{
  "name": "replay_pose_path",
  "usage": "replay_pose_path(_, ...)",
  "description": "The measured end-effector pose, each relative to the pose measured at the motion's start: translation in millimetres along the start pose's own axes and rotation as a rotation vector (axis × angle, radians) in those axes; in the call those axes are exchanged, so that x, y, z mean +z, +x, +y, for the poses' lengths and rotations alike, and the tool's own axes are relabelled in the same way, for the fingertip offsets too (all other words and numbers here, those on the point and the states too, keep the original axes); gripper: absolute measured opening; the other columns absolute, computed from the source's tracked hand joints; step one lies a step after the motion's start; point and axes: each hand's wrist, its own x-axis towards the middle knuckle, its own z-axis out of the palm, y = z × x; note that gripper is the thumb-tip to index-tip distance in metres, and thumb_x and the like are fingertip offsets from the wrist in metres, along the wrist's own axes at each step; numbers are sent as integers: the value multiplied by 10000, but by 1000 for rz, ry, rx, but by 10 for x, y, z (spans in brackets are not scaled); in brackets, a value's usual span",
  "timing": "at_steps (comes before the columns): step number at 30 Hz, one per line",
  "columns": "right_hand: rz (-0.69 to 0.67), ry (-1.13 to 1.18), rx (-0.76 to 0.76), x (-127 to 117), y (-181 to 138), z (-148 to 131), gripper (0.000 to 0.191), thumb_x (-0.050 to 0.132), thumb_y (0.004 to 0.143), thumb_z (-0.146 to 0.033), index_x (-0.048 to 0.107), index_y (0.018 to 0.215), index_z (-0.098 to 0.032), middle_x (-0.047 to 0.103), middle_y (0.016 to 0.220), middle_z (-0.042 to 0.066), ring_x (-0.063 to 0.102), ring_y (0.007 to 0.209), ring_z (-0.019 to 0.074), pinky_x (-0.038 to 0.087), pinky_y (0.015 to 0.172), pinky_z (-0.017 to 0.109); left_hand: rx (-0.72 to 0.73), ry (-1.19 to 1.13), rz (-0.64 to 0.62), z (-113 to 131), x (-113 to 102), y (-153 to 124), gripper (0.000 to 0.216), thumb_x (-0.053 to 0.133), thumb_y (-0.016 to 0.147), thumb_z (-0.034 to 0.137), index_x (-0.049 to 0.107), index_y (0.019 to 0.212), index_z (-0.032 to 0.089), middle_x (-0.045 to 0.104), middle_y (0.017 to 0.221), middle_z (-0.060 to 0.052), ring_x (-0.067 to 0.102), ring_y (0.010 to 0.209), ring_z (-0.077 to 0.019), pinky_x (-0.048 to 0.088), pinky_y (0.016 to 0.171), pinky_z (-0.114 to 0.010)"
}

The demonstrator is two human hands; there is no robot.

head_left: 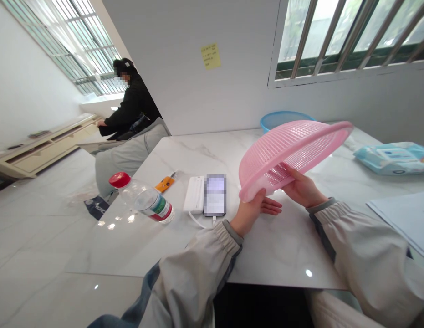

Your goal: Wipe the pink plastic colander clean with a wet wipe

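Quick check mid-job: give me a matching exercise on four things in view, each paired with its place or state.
1. pink basket
2. water bottle
3. sticky note
4. wipes pack

A. stuck on the wall
B. red-capped, on the table, left side
C. held tilted by the left hand and right hand
D. on the table, far right

Pairs: 1-C, 2-B, 3-A, 4-D
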Motion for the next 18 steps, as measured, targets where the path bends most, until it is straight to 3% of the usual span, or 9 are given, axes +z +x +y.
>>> replay_pose_path(4,86,-72,-70,-110,49,-85,297,903,892,-421,830,1134,-264,828,1294,63,769,1290,285,665,1085,443,31,37,68,-14,-10,30,529,638,1028,587,735,1036,67,840,904,-206,813,731,-257,690,763,-391)
replay_pose_path(7,261,-83,-286,-239,135,-177,326,977,796,-390,805,1019,-226,830,1069,51,809,1067,248,696,905,377,64,98,156,1,-23,29,472,664,1015,545,744,970,82,827,835,-182,800,688,-254,685,713,-384)
replay_pose_path(11,394,-18,-512,-303,202,-249,340,1028,695,-317,797,927,-227,804,968,21,780,991,240,695,861,381,89,155,182,48,-31,17,361,703,978,428,745,844,96,806,774,-162,779,643,-234,667,650,-346)
replay_pose_path(15,292,-35,-408,-266,174,-203,316,972,805,-441,796,1023,-296,821,1108,5,781,1162,274,700,911,450,80,93,195,51,-41,70,272,718,939,349,757,917,81,800,748,-145,779,629,-239,665,633,-344)
replay_pose_path(18,218,-42,-302,-228,130,-130,324,906,890,-536,782,1107,-329,816,1254,15,749,1310,285,675,1027,494,31,51,163,-17,-51,165,343,744,952,417,763,982,76,807,764,-157,792,643,-255,678,650,-363)
